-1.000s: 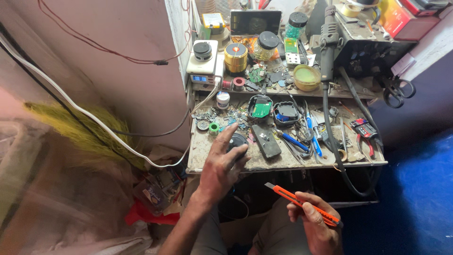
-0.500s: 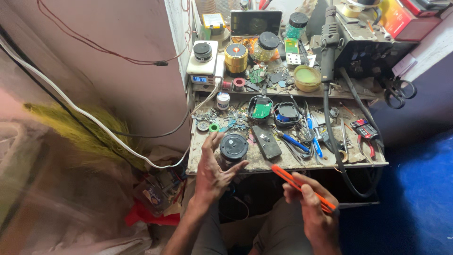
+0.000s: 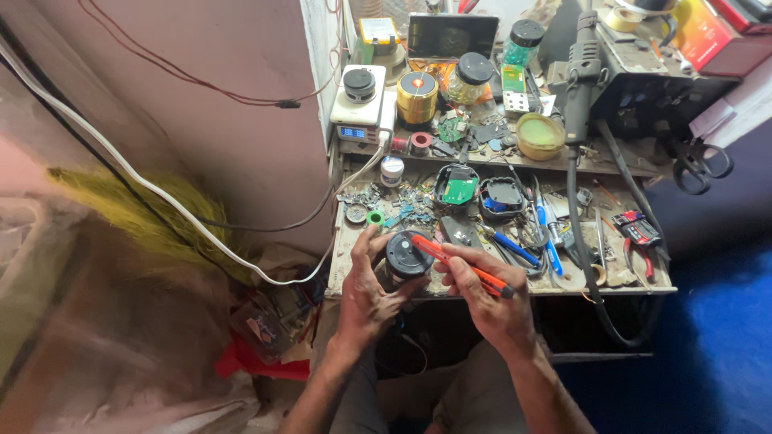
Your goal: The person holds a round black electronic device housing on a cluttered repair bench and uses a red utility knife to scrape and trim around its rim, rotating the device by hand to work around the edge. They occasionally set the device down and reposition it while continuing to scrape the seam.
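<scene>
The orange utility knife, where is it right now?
In the head view, the orange utility knife is in the right hand, at the workbench's front edge, its tip against the round black part held by the left hand.

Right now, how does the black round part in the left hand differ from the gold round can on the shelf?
The black round part is dark and held in the left hand; the gold can is shiny, stands alone on the shelf, and has a red centre. Both are round.
</scene>
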{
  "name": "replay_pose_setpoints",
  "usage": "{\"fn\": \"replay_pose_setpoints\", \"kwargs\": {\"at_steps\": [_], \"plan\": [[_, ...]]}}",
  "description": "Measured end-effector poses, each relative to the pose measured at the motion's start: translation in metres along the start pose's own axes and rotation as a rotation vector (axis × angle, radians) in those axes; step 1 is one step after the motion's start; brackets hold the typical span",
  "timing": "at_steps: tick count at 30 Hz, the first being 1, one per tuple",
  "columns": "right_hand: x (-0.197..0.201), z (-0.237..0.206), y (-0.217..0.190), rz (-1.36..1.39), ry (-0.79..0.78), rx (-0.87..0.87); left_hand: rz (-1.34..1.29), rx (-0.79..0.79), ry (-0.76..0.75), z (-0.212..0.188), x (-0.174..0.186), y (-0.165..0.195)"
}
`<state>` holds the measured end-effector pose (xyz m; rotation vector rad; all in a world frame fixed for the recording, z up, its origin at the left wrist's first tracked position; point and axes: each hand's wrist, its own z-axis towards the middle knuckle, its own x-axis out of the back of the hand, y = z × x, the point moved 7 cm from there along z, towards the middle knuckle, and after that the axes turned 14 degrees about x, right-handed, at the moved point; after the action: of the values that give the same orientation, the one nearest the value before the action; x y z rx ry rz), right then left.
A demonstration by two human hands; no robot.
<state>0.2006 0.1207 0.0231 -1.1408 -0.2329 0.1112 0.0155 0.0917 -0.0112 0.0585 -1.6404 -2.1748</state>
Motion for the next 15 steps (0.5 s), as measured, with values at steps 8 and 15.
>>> {"fn": "replay_pose_setpoints", "kwargs": {"at_steps": [8,15], "plan": [[-0.001,0.0,-0.01,-0.125,-0.048,0.071,-0.019,-0.011,-0.004,-0.003,0.0,0.0],[-0.003,-0.001,-0.018,-0.131,-0.063,0.134,-0.011,-0.013,-0.002,-0.002,0.0,0.001]]}}
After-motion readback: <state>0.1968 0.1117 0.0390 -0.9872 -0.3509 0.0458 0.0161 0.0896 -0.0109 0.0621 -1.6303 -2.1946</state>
